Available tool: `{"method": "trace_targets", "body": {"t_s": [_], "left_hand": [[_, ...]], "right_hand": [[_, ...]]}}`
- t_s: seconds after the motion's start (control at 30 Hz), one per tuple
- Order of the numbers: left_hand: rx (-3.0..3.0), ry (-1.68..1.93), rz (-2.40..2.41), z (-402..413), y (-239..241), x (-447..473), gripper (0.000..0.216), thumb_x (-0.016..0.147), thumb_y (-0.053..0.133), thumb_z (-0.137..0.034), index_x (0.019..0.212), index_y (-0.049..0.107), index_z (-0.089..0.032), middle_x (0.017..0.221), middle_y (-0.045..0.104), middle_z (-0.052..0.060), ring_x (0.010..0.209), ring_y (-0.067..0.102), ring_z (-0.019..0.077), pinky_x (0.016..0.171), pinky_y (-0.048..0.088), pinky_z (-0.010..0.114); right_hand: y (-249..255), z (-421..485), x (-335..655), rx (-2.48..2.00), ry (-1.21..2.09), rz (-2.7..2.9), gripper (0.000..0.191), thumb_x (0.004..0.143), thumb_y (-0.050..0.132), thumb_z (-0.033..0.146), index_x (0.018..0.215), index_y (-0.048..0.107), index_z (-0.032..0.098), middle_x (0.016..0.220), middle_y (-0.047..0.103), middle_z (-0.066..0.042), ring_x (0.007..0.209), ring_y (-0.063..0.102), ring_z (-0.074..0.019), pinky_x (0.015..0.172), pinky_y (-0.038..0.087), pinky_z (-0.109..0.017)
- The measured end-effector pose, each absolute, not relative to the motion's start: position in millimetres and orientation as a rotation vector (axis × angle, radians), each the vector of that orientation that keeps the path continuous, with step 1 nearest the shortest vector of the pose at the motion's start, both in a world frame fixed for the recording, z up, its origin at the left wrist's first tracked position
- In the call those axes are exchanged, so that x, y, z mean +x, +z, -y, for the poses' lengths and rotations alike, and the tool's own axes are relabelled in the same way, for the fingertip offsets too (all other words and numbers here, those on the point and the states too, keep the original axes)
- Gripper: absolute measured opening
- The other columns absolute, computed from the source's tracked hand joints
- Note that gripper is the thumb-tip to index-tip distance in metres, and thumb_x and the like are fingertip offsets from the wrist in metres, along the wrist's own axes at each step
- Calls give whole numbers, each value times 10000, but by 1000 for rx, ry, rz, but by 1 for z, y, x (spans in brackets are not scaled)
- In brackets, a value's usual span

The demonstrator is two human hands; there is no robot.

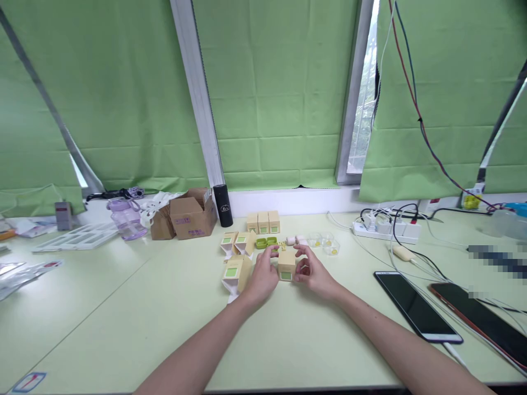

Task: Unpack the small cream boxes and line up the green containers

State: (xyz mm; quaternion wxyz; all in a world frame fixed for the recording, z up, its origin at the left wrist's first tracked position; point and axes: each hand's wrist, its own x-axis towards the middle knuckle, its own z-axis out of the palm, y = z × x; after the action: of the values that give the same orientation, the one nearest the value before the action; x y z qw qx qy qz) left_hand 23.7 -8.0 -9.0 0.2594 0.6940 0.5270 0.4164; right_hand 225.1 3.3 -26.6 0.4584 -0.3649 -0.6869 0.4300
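My left hand [264,274] and my right hand [312,270] both grip a small tan box with a green label [286,266], holding it just above the pale green table [123,307]. Their fingers curl round its two sides. To the left lie open tan boxes [236,273] with white flaps. Behind the held box sit two green cases [265,242], small white parts [295,240] and clear round lids [327,243]. Three closed tan boxes [263,222] stand in a row farther back.
A brown carton [191,216], a black cylinder [223,205] and a purple bottle [125,218] stand at the back left. A power strip [385,227] with cables and two phones [418,306] lie on the right. White trays [76,237] rest far left.
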Motion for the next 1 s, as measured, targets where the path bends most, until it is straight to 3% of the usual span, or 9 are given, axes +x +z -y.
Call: {"method": "trace_targets", "body": {"t_s": [0.37,0.6,1.0], "left_hand": [[1914,1132,-1465,5,-11,21,507,870,455,-12,1316,525,-242,1254,663,103,1248,607,218,1030,481,378],[1915,1132,-1543,10,-3,23,450,882,492,-52,1288,545,-240,1182,702,83,1224,613,234,1048,453,399],[1958,1144,-1639,9,-2,22,308,915,522,-96,1185,603,-221,1053,702,74,1108,638,245,964,475,382]], "right_hand": [[-27,-8,225,-912,1037,1641,509,703,666,231,1172,474,273,954,517,17,783,604,-172,660,502,-313],[-31,-13,227,-976,943,1685,407,723,611,209,1091,453,276,720,604,69,690,604,-189,637,443,-299],[-36,-21,232,-1057,818,1708,328,791,557,227,1103,471,280,743,665,54,703,632,-206,692,459,-325]]}}
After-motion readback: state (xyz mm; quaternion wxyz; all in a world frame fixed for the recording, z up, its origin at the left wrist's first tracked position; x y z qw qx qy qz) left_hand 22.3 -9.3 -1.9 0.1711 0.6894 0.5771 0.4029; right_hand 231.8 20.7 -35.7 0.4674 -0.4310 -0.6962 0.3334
